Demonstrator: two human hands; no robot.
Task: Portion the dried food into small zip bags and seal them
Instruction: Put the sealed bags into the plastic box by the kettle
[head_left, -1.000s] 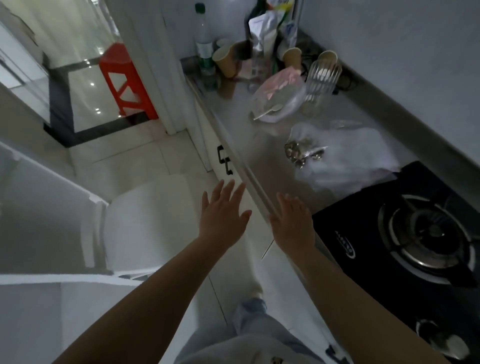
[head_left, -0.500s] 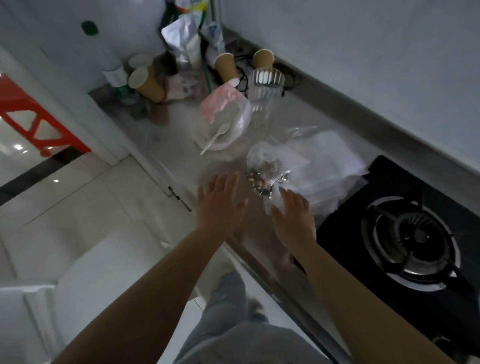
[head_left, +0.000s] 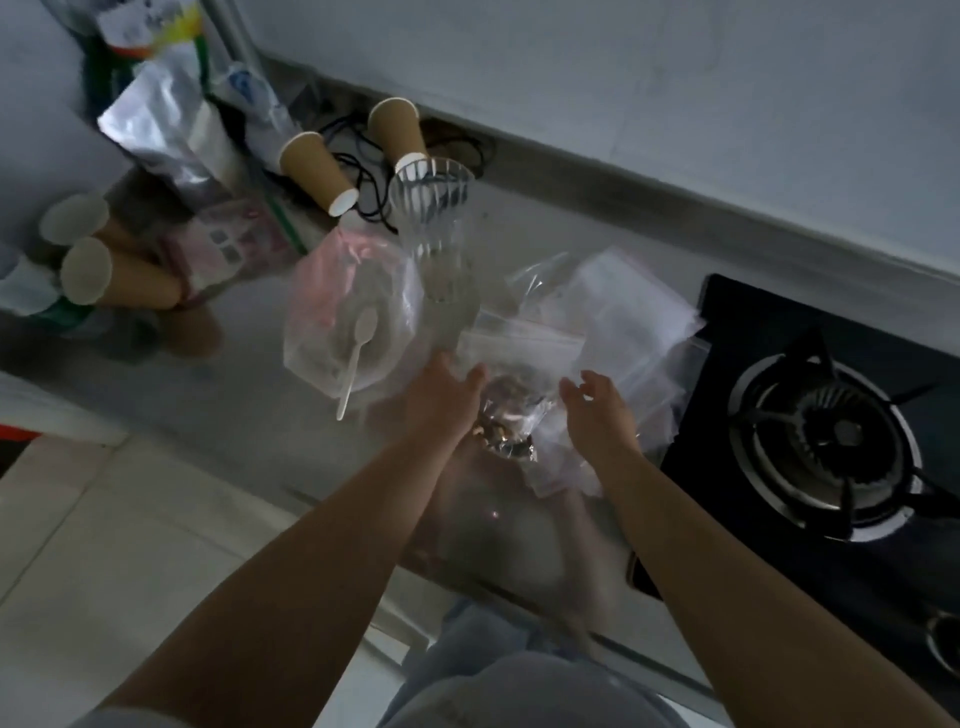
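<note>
Clear zip bag (head_left: 511, 410) of dried food lies between the relaxed, empty left hand (head_left: 441, 397) and right hand (head_left: 597, 410).

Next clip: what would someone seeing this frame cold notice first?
Two bare forearms reach over the steel counter, the left hand and right hand open on either side of a clear zip bag of dried food. Just left of it, a white plastic spoon lies on a bowl inside a clear bag. A black gas hob fills the right side.
</note>
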